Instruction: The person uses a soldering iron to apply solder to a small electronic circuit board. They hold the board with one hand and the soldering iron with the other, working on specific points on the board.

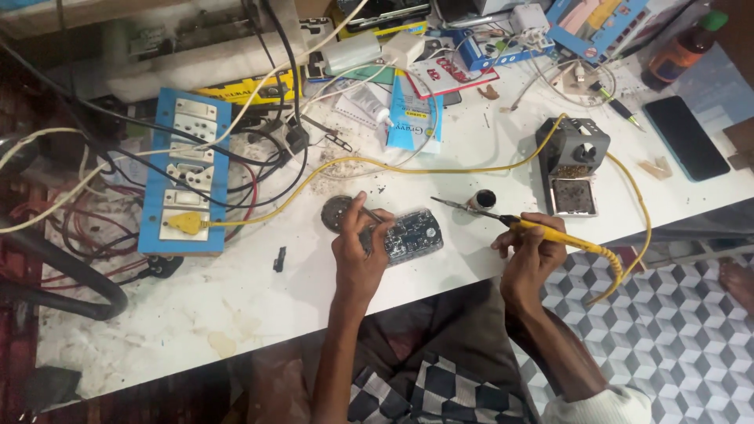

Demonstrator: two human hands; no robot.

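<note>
Checked cloth [440, 389] covers the person's lap at the counter's [236, 298] near edge, and both forearms rise from it. Left of the two hands [357, 251], fingers curled shut, pinches thin metal tweezers [371, 213] whose tips point down at a dark circuit board [410, 234]; the palm rests against that board's left end. The board lies flat on the counter near its front edge. The right hand [530, 250], just right of the board, is closed like a pen grip around the yellow handle of a soldering iron [503, 220], whose metal tip points left and hovers above the board's upper right corner. A yellow cable [628, 196] loops from the handle around behind the board. Just behind the board sit a round grey disc [338, 210] and a small dark pot [483, 199]. Farther right of the board stands a grey iron stand [572, 161], then a dark phone [686, 137]. Well left of the board lies a blue switchboard [184, 173] with tangled wires.
</note>
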